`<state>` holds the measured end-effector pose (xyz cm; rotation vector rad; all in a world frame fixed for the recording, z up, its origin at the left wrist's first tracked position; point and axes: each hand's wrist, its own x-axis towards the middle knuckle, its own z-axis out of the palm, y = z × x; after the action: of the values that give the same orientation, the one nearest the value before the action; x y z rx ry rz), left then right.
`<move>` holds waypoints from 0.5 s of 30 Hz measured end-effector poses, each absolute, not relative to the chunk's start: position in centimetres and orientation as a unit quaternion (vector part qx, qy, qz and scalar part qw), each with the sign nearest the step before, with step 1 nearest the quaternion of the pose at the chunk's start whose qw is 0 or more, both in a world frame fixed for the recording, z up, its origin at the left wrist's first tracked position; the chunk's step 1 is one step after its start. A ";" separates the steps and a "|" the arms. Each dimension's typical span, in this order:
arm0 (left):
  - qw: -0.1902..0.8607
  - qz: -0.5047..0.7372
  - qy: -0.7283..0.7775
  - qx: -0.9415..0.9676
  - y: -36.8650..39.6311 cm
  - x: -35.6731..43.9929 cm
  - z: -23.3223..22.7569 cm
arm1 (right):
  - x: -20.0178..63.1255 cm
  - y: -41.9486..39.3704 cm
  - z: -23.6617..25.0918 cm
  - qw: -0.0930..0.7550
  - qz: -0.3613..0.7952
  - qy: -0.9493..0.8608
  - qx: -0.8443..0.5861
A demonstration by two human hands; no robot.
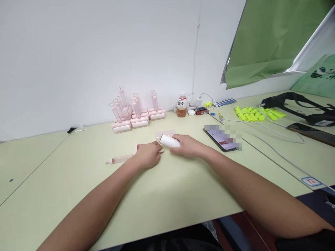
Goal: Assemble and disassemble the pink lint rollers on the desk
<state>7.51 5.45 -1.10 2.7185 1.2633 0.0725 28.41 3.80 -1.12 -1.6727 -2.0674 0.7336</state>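
Your left hand [148, 155] is closing over the pink lint-roller handle [123, 159], pinning it to the worktop [167, 195]; just right of the handle, your right hand [187, 145] is gripping the white roll [169, 140], lined up with its end.

bright, even indoor light fills the view, with no single lamp in sight. the wall [91, 52] reads nearly white and flat, close to washed out. shadows are soft and faint: thin ones lie under the left hand [148, 155] and right hand [188, 145] on the pale green surface [170, 195]. there is no strong glare. the phone [221, 138] screen is partly pixelated. straight edges bow toward the frame's sides, and the forearms loom large at the bottom. focus is fairly sharp overall.
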 end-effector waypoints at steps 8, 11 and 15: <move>0.223 0.152 0.466 0.842 6.3 5.7 0.5 | 28.4 3.9 -1.4 0.212 0.272 -0.740 -0.578; 0.291 0.248 0.460 0.802 6.7 5.8 0.6 | 27.8 3.7 -1.7 0.251 0.283 -0.740 -0.556; 0.387 0.309 0.456 0.739 7.2 6.0 0.5 | 26.7 3.7 -2.0 0.360 0.333 -0.701 -0.518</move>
<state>6.04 7.16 0.49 1.8814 1.1591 0.7871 26.72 3.66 -2.03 -1.3345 -1.8074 0.8583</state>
